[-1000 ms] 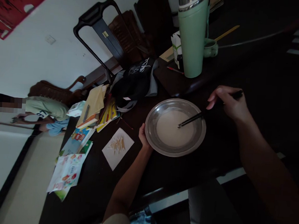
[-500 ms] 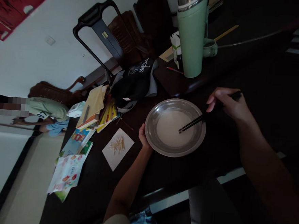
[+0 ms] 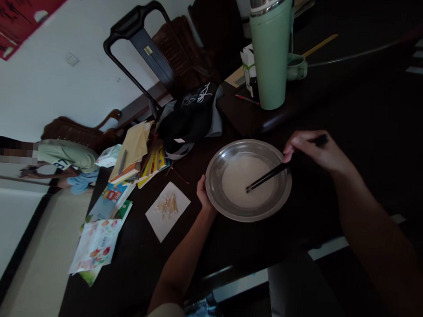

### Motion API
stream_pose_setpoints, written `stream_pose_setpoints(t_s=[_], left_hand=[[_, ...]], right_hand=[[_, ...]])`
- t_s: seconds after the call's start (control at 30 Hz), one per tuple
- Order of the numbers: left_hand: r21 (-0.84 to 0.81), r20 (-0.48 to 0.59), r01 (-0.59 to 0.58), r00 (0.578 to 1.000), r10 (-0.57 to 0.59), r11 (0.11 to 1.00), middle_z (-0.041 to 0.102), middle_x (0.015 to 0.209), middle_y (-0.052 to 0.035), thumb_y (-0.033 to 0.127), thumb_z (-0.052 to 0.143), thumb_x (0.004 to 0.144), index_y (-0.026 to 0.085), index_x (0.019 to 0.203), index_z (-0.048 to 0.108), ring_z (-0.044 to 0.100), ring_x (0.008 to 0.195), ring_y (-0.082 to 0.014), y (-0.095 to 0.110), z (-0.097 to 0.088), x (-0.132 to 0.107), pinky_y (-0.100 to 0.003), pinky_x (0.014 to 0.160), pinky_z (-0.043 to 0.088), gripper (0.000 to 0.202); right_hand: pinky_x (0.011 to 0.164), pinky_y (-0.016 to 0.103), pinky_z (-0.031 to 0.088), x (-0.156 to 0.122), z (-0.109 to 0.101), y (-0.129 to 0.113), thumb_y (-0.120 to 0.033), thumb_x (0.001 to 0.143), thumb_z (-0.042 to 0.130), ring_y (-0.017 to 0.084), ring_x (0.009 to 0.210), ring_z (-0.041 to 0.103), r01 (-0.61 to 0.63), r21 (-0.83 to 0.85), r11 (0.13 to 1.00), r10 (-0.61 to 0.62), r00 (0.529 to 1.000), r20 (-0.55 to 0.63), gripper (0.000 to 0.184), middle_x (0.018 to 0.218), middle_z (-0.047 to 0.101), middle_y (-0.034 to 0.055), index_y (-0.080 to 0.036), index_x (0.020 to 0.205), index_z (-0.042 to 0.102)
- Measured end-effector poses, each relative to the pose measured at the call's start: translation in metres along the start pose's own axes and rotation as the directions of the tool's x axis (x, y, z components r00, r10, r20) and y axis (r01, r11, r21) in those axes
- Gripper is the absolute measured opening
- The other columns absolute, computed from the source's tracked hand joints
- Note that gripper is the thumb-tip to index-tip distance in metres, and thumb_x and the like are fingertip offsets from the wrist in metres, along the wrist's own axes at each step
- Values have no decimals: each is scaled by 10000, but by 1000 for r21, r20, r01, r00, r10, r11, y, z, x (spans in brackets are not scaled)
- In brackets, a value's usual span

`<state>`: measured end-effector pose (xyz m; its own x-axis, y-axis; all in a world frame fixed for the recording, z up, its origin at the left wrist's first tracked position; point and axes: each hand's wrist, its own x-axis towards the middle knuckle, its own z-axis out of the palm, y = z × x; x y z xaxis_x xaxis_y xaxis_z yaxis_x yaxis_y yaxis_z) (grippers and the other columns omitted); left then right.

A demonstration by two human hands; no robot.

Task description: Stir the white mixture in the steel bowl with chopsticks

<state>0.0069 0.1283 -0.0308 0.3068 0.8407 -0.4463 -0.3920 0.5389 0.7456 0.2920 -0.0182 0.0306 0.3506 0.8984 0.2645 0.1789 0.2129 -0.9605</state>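
A round metal bowl (image 3: 217, 200) stands on the dark table, holding a pale, milky liquid (image 3: 239, 177). My left hand (image 3: 205, 194) grips the bowl's left rim, its fingers partly hidden beneath the side. Dark chopsticks (image 3: 268, 175) are held in my right hand (image 3: 311, 148), over the bowl's right edge. Their tips dip into the liquid near its middle. To the left of the bowl, a white paper sheet (image 3: 161, 230) carries a small heap of cotton swabs (image 3: 167, 205).
Books and envelopes (image 3: 131, 145) are piled at the left, near a flowered packet (image 3: 98, 245). A black bag (image 3: 185, 123) lies behind the bowl. Beyond it stand a green tumbler (image 3: 271, 61) and a small green cup (image 3: 296, 68). A person (image 3: 67, 155) sits at far left.
My right hand has shifted slightly left and down. The chopstick tips have moved a little leftward through the liquid. My left hand and the bowl have stayed in place.
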Motion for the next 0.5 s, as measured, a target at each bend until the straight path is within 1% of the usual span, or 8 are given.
stream_pose_setpoints(t_s=[0.07, 0.1, 0.17, 0.23, 0.3, 0.4, 0.47, 0.5], left_hand=[[4, -4, 11, 1000, -11, 1000, 753, 674, -17, 471, 710, 793, 211, 684, 744, 753, 762, -238, 0, 1, -1, -380, 869, 568, 284], [0, -4, 18, 1000, -18, 1000, 760, 689, -21, 471, 703, 796, 211, 700, 751, 752, 765, -240, 0, 1, -2, -384, 869, 568, 282], [-14, -1, 26, 1000, -26, 1000, 761, 693, -22, 462, 696, 800, 212, 691, 744, 747, 757, -239, 0, 2, -2, -385, 867, 566, 277], [-23, 4, 23, 1000, -23, 999, 749, 673, -20, 451, 699, 801, 213, 656, 723, 743, 747, -234, 1, 1, -2, -378, 862, 563, 280], [-23, 5, 16, 1000, -16, 1000, 736, 650, -18, 449, 706, 800, 213, 636, 710, 743, 749, -234, 1, 1, -2, -375, 861, 559, 287], [-14, 1, 5, 1000, -5, 1000, 743, 664, -16, 463, 712, 798, 208, 674, 734, 745, 752, -232, 0, -1, 1, -377, 871, 557, 285], [-1, 0, -6, 1000, 6, 1000, 751, 683, -13, 471, 720, 791, 208, 701, 748, 749, 761, -230, -1, -3, 2, -373, 876, 555, 279], [3, 0, -10, 1000, 10, 1000, 752, 686, -13, 473, 724, 788, 210, 703, 748, 752, 777, -234, -2, -3, 2, -372, 878, 554, 277]], right_hand=[[762, 337, 534, 1, 3, -2, -586, 901, 670, 196, 749, 717, 10, -27, 1000, -7, 995, 103, 406, 764, 797, 51, -229, 746, 786], [784, 338, 533, 1, 4, -2, -581, 900, 675, 198, 778, 721, 23, -42, 999, -19, 995, 93, 396, 794, 805, 51, -232, 751, 789], [802, 341, 521, 1, 3, -1, -575, 908, 672, 193, 768, 710, 40, -63, 997, -42, 998, -43, 391, 765, 796, 43, -236, 746, 779], [765, 346, 503, 1, 0, 1, -590, 920, 651, 184, 682, 676, 37, -56, 998, -48, 978, -201, 421, 654, 755, 33, -236, 719, 756], [702, 346, 482, 0, -3, 1, -617, 923, 629, 178, 599, 638, 24, -22, 999, -29, 969, -246, 460, 565, 708, 24, -232, 696, 740], [673, 339, 486, 0, -1, -2, -629, 902, 647, 187, 618, 670, -11, 5, 1000, 11, 998, -67, 458, 598, 733, 34, -227, 711, 755], [704, 339, 506, 1, 3, -4, -625, 891, 662, 198, 698, 705, -7, -27, 1000, 9, 998, 61, 440, 702, 781, 48, -229, 738, 776], [724, 342, 512, 1, 4, -4, -623, 889, 666, 202, 733, 712, 6, -51, 999, -2, 997, 81, 433, 752, 797, 53, -233, 744, 783]])
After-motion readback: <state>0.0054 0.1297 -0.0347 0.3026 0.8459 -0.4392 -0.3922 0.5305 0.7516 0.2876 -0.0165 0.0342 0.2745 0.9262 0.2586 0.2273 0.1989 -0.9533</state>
